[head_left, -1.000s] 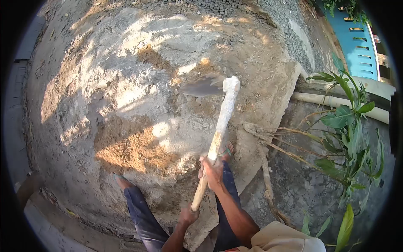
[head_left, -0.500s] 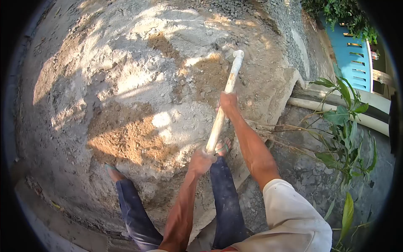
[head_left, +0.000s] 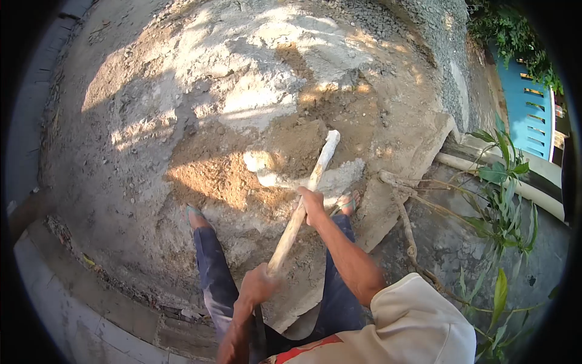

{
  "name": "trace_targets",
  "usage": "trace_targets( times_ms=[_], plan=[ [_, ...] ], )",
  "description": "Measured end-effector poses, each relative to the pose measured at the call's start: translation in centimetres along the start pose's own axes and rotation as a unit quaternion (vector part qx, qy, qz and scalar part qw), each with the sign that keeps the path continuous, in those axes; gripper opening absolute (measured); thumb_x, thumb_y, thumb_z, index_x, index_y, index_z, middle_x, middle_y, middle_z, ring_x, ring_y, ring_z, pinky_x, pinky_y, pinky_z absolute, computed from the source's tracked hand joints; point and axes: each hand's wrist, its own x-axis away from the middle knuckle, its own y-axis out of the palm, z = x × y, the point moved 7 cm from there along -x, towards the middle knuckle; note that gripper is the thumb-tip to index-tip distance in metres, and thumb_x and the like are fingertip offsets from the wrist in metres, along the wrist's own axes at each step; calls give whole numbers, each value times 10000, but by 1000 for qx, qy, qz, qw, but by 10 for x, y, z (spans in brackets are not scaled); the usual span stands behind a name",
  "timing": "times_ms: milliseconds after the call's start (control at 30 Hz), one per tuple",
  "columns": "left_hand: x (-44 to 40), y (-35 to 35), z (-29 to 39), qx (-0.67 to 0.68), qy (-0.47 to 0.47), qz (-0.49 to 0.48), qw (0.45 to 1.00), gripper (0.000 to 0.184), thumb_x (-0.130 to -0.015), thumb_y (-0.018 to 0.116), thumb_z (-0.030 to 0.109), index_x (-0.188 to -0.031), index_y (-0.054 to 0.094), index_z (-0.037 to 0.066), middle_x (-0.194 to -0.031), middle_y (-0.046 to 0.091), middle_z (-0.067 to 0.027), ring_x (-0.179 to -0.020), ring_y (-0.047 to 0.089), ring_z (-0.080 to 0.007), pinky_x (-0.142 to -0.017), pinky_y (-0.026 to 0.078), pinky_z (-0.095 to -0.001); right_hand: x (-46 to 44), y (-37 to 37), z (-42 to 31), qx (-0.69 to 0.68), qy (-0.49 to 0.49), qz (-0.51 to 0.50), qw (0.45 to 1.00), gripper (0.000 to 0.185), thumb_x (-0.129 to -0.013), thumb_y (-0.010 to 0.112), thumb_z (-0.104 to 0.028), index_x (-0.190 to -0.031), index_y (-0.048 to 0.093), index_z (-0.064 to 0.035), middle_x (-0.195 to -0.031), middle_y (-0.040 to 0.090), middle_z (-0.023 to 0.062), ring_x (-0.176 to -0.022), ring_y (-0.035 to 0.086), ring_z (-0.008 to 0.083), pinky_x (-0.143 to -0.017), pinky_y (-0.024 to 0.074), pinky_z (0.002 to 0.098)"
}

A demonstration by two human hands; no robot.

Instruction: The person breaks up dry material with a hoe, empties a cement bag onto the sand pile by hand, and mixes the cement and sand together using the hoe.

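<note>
A long-handled hoe (head_left: 290, 235) slants across the middle of the view, its pale wooden handle whitened at the far end. Near the rear of the handle my left hand (head_left: 259, 285) is closed round it. My right hand (head_left: 311, 205) grips the same handle farther forward. The blade cannot be made out; a mound of brown soil (head_left: 297, 145) lies beside the handle's far end. Grey, powdery material (head_left: 248, 91) and a sunlit patch of brown sand (head_left: 221, 179) spread around it. My feet, in sandals, stand on either side of the handle's line.
At the right, leafy stems (head_left: 506, 176) and a bare branch (head_left: 409, 233) reach over the concrete. A pale pipe (head_left: 539, 195) runs behind them. Gravel (head_left: 433, 36) lies at the upper right, near a blue fence (head_left: 527, 115). A tiled edge (head_left: 79, 321) borders the lower left.
Both hands and the hoe have come back toward my body, down and slightly left in view. Brown soil now lies heaped by the handle's far end. The camera view has shifted too.
</note>
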Motion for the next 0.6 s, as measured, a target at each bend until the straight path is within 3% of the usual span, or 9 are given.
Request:
trace_targets(
  times_ms=[67, 133, 267, 367, 433, 467, 500, 600],
  plan=[
    [42, -40, -42, -18, -3, 21, 1000, 349, -823, 709, 251, -1071, 665, 11, -945, 694, -307, -949, 675, -482, -836, 536, -526, 20, 47, 12, -210, 87, -73, 971, 233, -958, 687, -236, -999, 523, -76, -693, 510, 41, -522, 513, 189, -516, 495, 381],
    [74, -76, -89, -65, -20, 43, 997, 311, -817, 722, 228, -1051, 668, 32, -926, 695, -296, -930, 672, -481, -803, 539, -531, -7, 88, 64, -293, 134, -126, 938, 237, -949, 721, -219, -986, 519, -100, -687, 498, 15, -545, 490, 177, -547, 472, 369],
    [108, -115, -219, -121, -41, 119, 985, 256, -793, 750, 196, -969, 641, 44, -835, 698, -252, -856, 676, -475, -746, 533, -548, 61, 175, 143, -271, 195, -77, 939, 157, -899, 750, -140, -943, 606, -93, -670, 525, 17, -539, 516, 172, -555, 484, 395],
    [103, -135, -242, -165, -56, 154, 973, 234, -791, 752, 184, -945, 635, 53, -804, 695, -243, -831, 678, -471, -726, 529, -551, 114, 186, 119, -308, 197, -174, 914, 138, -923, 716, -125, -910, 583, -90, -670, 511, 8, -572, 511, 179, -631, 468, 401],
    [82, -125, -217, -184, -60, 173, 966, 225, -794, 753, 179, -945, 632, 63, -803, 694, -242, -828, 677, -471, -713, 524, -555, 123, 156, 74, -322, 158, -213, 909, 162, -948, 688, -132, -861, 554, -104, -673, 498, -2, -609, 504, 176, -700, 465, 395],
    [59, -115, -188, -186, -49, 169, 967, 226, -797, 752, 177, -952, 629, 68, -806, 694, -243, -831, 676, -474, -710, 521, -559, 115, 133, 42, -341, 118, -225, 905, 176, -950, 676, -110, -829, 549, -100, -665, 494, -2, -595, 504, 173, -676, 470, 399],
    [35, -99, -151, -162, 5, 185, 969, 229, -809, 747, 187, -957, 613, 74, -808, 694, -242, -827, 670, -483, -710, 514, -568, 104, 99, -1, -289, 59, -181, 938, 184, -961, 670, -122, -827, 544, -108, -654, 481, -10, -579, 504, 159, -646, 480, 382],
    [-43, -35, 4, -112, 105, 87, 984, 370, -819, 770, 296, -1094, 654, 77, -888, 705, -257, -870, 670, -487, -759, 530, -542, 46, -7, -132, -234, -91, -135, 958, 163, -982, 653, -156, -959, 508, -85, -675, 471, -46, -563, 490, 111, -580, 480, 314]
  ],
)
